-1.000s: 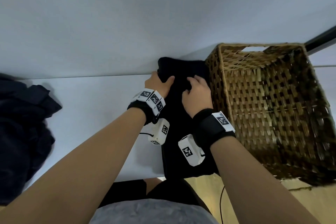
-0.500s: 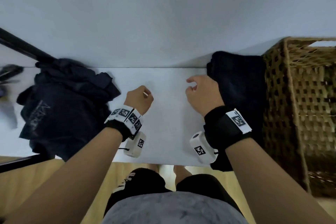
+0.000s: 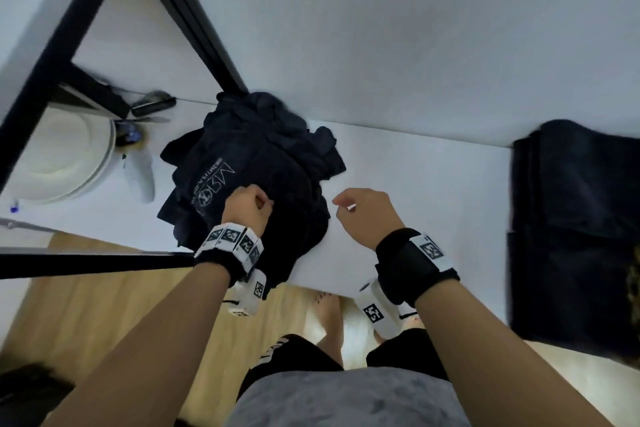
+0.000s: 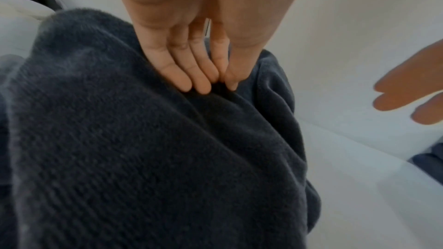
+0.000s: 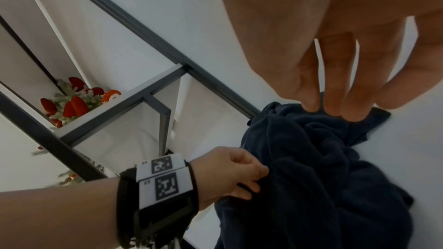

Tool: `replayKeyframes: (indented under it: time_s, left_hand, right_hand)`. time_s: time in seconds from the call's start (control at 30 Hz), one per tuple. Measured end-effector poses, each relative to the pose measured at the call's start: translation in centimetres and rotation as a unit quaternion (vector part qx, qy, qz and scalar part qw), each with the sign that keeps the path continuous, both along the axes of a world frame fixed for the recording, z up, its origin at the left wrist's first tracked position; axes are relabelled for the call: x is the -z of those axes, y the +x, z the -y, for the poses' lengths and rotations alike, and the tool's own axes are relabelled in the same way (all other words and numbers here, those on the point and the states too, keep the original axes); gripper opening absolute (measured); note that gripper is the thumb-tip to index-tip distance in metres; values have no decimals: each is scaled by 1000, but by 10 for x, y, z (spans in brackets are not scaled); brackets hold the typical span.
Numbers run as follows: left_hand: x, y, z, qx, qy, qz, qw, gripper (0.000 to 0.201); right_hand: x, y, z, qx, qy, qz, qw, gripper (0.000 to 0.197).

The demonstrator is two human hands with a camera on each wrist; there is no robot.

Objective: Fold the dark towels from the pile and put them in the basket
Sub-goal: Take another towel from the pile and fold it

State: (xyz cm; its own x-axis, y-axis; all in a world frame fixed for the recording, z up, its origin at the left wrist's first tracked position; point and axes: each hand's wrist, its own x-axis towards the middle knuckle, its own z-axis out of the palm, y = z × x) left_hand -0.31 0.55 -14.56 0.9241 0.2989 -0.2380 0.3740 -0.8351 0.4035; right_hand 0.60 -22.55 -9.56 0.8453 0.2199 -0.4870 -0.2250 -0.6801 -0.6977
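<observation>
While our left hand (image 3: 250, 206) pinches a fold atop the pile (image 3: 256, 163), our empty, loosely curled right hand (image 3: 367, 215) should take the towel's edge beside those fingers (image 4: 182, 80).

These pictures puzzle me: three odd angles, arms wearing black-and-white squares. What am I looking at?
No machine here: a person wears three cameras. The big picture looks down from the head; the other two look along each wrist at the fingers. The checkered squares are marker tags on the wrist straps.

A white table holds a crumpled pile of dark towels, and a folded towel lies at the right edge. White plates sit far left.

The left hand pinches cloth at the pile; the wrist view shows fingertips gathering a fold. The right hand hangs over bare table, holding nothing.
</observation>
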Motion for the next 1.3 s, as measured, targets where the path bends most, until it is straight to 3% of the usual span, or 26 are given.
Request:
replayKeyframes:
  time_s: [0.1,0.2,0.27,0.33,0.4,0.5,0.6,0.73,0.83,0.87,1.03,1.2,1.3]
  left_hand:
    - [-3,0,-2,2,-20,6,1000,8]
    - [-11,2,-5,-31,-36,94,994,10]
    - [-16,7,-10,-17,-18,116,993,37]
    - [-20,14,-14,3,-23,77,997,55]
    - [-27,20,-12,27,-42,47,998,43]
    - [-50,18,-3,35,-87,111,989,19]
    - [-88,8,13,52,-160,191,967,26]
    - [-154,1,41,138,-208,222,942,44]
    - [-198,1,65,189,-234,226,926,50]
    - [-211,1,72,201,-239,227,923,49]
    - [-267,6,103,225,-255,277,899,36]
    - [-307,-2,121,198,-377,311,850,28]
    - [-299,-13,114,166,-361,273,876,18]
  right_hand:
    - [-4,-7,-18,-6,-11,-2,1000,26]
    - [-10,-11,-24,-9,-17,2,1000,26]
    - [-14,-11,-23,-10,-25,4,1000,25]
    - [-17,-12,-21,-6,-30,4,1000,25]
    - [-21,-14,-18,2,-29,5,1000,24]
    - [-31,-14,-12,31,-16,18,999,23]
    - [-48,-9,-8,86,24,50,995,26]
    - [-90,-5,-2,87,115,77,987,34]
    - [-126,-7,8,79,170,91,978,14]
    - [-140,-10,13,83,180,101,975,5]
    - [-218,-22,47,84,162,192,964,21]
    - [-290,-38,78,115,203,257,938,19]
    - [-315,-52,92,136,176,317,922,33]
